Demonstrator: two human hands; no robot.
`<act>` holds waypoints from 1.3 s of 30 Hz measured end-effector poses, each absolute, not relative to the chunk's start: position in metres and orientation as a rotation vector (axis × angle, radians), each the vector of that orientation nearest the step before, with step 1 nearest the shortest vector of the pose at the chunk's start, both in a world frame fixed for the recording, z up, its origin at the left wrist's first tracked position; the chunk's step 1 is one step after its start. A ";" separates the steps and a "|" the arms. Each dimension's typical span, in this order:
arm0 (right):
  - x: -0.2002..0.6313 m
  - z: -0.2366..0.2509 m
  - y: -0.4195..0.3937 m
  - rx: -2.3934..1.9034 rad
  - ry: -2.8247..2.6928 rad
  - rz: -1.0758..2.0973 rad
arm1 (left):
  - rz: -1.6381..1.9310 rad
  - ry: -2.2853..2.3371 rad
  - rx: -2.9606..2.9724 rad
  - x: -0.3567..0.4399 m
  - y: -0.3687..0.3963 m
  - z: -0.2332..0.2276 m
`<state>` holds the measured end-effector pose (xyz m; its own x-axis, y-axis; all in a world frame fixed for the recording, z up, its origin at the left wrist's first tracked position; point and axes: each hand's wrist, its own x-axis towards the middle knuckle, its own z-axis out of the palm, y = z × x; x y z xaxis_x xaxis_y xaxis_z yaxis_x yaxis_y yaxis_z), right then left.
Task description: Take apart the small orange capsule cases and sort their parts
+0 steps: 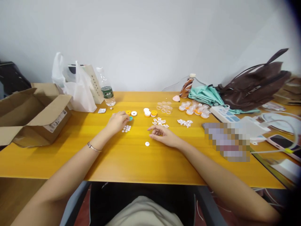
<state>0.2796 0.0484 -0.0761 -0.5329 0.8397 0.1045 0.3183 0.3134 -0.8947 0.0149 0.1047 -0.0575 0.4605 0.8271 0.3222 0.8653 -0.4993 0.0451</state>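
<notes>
My left hand [119, 121] reaches over the table with fingers bent together, their tips at a small teal disc [131, 118] they appear to pinch; its far side is partly covered. Just behind lie a yellow ring-shaped cap [128, 112] and a white ring [134, 113]. Several small white discs [127, 128] are scattered below those fingertips. My right hand [162, 135] rests loosely curled, forefinger stretched out, nothing visible between its fingers. In front of it lies a single white disc [147, 144]. White cut-out pieces [159, 121] are heaped behind that hand.
White and yellow caps [153, 113], clear rings [164, 107] and clear domed pieces with orange rims [198, 110] stand farther back. A cardboard box [42, 119] and a water bottle [107, 91] are left. A brown bottle [187, 86], power strip [224, 113] and blurred-out object [225, 141] are right.
</notes>
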 end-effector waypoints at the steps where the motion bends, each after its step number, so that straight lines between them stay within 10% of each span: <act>1: 0.280 -0.076 0.049 -1.024 -2.008 1.170 | -0.427 -1.502 -2.571 0.019 0.107 -0.058; 21: 0.290 -0.068 0.061 -1.107 -1.700 0.952 | -0.663 -0.948 -3.334 0.062 0.045 -0.055; 39: 0.440 -0.084 0.146 -1.762 -1.438 -0.274 | -0.892 -0.768 -3.211 0.073 0.038 -0.070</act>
